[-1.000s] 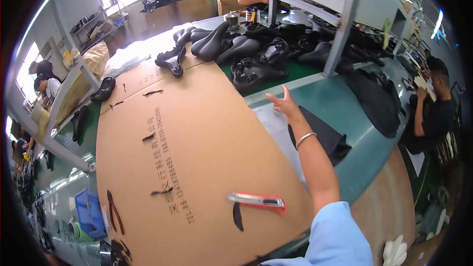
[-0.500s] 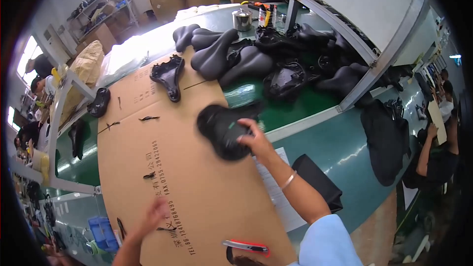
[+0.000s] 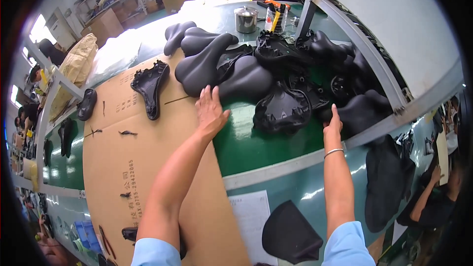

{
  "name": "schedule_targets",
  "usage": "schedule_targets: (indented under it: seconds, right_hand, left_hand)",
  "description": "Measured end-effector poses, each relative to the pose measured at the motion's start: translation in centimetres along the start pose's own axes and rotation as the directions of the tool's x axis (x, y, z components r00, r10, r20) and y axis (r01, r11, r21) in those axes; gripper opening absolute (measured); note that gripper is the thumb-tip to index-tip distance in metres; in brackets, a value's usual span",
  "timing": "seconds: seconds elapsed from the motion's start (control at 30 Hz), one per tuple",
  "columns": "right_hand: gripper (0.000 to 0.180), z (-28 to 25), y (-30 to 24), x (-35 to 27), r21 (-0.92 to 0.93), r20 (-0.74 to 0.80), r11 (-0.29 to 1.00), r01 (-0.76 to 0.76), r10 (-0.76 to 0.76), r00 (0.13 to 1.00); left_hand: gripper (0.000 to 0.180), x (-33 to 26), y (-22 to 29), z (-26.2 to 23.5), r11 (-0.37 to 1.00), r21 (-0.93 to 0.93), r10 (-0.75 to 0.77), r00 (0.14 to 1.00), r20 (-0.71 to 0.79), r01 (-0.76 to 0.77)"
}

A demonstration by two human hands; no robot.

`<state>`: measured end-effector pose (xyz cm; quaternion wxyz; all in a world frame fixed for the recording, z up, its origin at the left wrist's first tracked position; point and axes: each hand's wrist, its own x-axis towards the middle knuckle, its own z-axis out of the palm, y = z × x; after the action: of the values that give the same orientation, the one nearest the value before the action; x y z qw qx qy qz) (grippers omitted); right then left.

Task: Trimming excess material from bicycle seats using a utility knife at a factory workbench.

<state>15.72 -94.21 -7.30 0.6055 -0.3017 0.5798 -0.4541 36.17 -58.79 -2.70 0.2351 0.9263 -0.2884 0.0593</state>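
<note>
My left hand (image 3: 211, 113) is open, palm down over the cardboard edge. Its fingertips reach the rim of a smooth black bicycle saddle (image 3: 197, 74) in the pile. Farther right my right hand (image 3: 333, 127) is stretched out with its index finger extended, beside another black saddle (image 3: 362, 113); whether it touches is unclear. Between the hands lies an upturned saddle (image 3: 283, 111) with a ragged trimmed edge. Another upturned saddle (image 3: 150, 86) rests on the cardboard sheet (image 3: 111, 143). A dark piece (image 3: 129, 234) shows partly beneath my left forearm.
A metal frame (image 3: 354, 51) stands over the right of the green table. A lidded steel pot (image 3: 246, 19) is behind the pile. Black fabric (image 3: 290, 231) and a printed sheet (image 3: 249, 212) lie near me. Another person's hand (image 3: 435, 175) is at far right.
My right hand has let go of the saddle it held and moved right to the pile. My left hand has reached forward to the pile's near edge. The view has shifted.
</note>
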Motion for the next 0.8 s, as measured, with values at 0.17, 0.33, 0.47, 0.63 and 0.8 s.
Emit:
schedule_targets:
  seconds: [0.17,0.33,0.47,0.63,0.8]
  right_hand:
    - [0.035,-0.9,-6.2,-6.1,0.357,0.377,0.92,-0.164,0.019,0.926]
    - [0.059,-0.5,-5.1,-9.8,-0.094,0.704,0.937,0.335,-0.176,0.688]
    - [0.093,2.3,-1.5,-8.4,-0.228,0.834,0.959,0.169,0.103,0.542]
    - [0.059,5.5,2.1,-11.8,-0.151,0.883,0.976,-0.157,0.204,0.423]
    - [0.04,-1.1,2.4,-21.0,-0.489,0.858,0.862,-0.134,0.503,0.102]
  left_hand:
    - [0.086,6.7,1.3,1.5,0.828,0.547,0.124,0.992,0.039,-0.125]
    - [0.082,8.7,0.6,3.2,0.848,0.499,0.242,0.968,-0.067,-0.178]
    - [0.081,8.9,0.7,0.1,0.876,0.383,0.272,0.956,0.105,-0.292]
    - [0.066,4.5,3.4,-3.3,0.996,-0.064,-0.031,0.938,0.345,0.056]
    - [0.085,-9.5,-3.7,-17.0,0.662,-0.428,-0.231,0.711,0.665,0.615]
